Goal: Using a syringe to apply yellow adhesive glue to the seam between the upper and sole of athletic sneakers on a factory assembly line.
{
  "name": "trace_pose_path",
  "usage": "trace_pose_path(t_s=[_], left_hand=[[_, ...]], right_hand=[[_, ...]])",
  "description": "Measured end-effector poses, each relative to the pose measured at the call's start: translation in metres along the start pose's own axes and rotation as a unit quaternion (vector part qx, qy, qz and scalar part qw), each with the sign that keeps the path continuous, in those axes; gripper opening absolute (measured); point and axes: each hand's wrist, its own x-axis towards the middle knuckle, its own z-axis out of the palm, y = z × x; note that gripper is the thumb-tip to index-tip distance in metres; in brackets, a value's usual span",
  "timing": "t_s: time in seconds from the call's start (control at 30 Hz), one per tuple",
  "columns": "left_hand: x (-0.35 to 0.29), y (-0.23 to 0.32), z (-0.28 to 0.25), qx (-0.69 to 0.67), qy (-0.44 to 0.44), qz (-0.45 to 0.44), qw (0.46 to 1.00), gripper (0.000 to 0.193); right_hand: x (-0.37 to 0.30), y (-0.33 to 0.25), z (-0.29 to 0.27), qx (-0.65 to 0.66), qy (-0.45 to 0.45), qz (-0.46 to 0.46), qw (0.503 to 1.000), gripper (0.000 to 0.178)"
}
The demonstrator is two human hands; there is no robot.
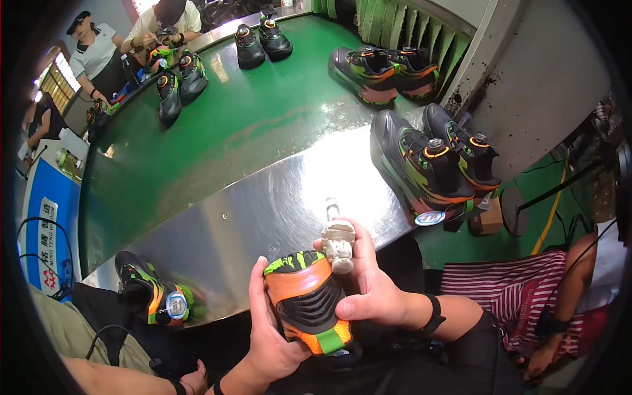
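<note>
A black, orange and green sneaker (304, 299) is held over my lap, its heel with a green pull tab facing me and part of the sole upward. My left hand (273, 345) wraps round the shoe's left side, fingers along it. In my right hand (372, 289) is a small off-white, wrapped-looking tool (338, 245) with a narrow, shiny tip pointing away; its exact kind does not show. The right thumb presses on the shoe's heel, while the fingers hold the tool beside the shoe's right edge. The shoe's toe is hidden.
A steel ledge (257, 230) fronts a green conveyor belt (263, 112). Pairs of sneakers (421, 155) stand at right and at the far end; a tagged single shoe (155, 289) sits left. Another person's hand (194, 380) is at lower left; a person in stripes (513, 289) sits right.
</note>
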Motion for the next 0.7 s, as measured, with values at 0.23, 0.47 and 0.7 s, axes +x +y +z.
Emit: trace_pose_path(t_s=[0.23,0.47,0.7], left_hand=[[-0.006,-0.009,0.006,0.021,0.003,-0.005,1.000,0.124],[0.011,-0.016,0.005,0.236,0.091,0.032,0.967,0.105],[0.031,-0.026,0.013,0.225,0.044,0.061,0.971,0.100]], right_hand=[[-0.007,-0.004,-0.008,0.002,-0.019,0.009,1.000,0.128],[0.007,0.006,-0.006,-0.116,-0.039,-0.064,0.990,0.121],[0.019,0.003,0.000,-0.175,0.074,-0.222,0.956,0.085]])
